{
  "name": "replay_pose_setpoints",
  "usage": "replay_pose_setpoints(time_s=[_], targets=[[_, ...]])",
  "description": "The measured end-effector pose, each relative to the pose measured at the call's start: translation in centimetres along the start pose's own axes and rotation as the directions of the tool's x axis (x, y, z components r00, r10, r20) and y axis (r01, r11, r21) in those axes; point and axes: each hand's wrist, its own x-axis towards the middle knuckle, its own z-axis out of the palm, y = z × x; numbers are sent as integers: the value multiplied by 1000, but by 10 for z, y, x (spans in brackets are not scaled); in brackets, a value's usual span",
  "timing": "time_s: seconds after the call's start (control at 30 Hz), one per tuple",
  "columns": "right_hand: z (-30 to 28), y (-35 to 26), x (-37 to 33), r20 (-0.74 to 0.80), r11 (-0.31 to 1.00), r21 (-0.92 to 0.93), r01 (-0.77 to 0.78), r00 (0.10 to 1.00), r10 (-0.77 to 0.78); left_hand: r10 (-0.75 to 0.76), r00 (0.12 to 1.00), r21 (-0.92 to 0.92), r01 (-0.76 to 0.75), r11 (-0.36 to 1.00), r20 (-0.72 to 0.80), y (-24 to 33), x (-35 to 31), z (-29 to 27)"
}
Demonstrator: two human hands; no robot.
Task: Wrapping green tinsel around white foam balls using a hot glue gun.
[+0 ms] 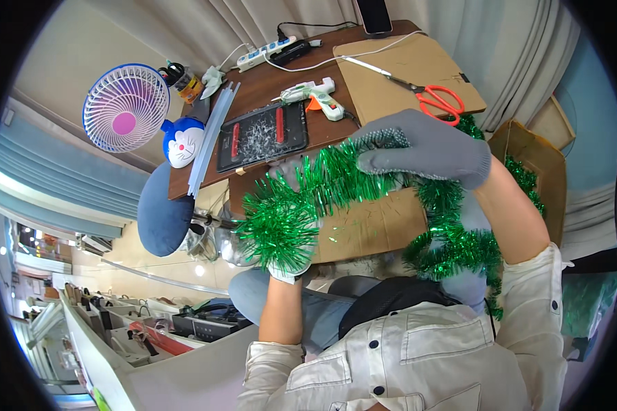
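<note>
A shiny green tinsel garland (277, 222) stretches between my hands over my lap. My left hand (289, 272) is closed on its bunched end; the tinsel hides most of the fingers, and a white glove cuff shows below. My right hand (432, 149), in a grey glove with a dotted palm, is closed on the strand farther right, thumb and fingers pinching it. From there the garland hangs down past my right side. Beneath the strand lies a brown cardboard piece (373, 229) with green bits scattered on it.
On the brown table (257, 92) are a hot glue gun (315, 96), a black tray (260, 137) with whitish shreds, clear glue sticks (212, 137), a power strip (267, 51) and red-handled scissors (439, 103) on cardboard. A fan (127, 109) stands left; an open box (528, 154) with tinsel, right.
</note>
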Motion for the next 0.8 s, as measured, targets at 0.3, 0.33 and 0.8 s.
replay_pose_setpoints(time_s=[0.3, 0.33, 0.8], targets=[[4, -6, -15, 115, 983, -128, 133, 986, -119, -43, 999, 81, 40, 996, 32, -11, 1, 7], [6, -5, -15, 111, 983, -123, 139, 986, -125, -39, 999, 119, 35, 992, 33, -11, 1, 7], [47, 17, -7, -6, 971, -104, 216, 976, -218, -223, 939, -811, 91, -577, 264, 5, 15, 6]])
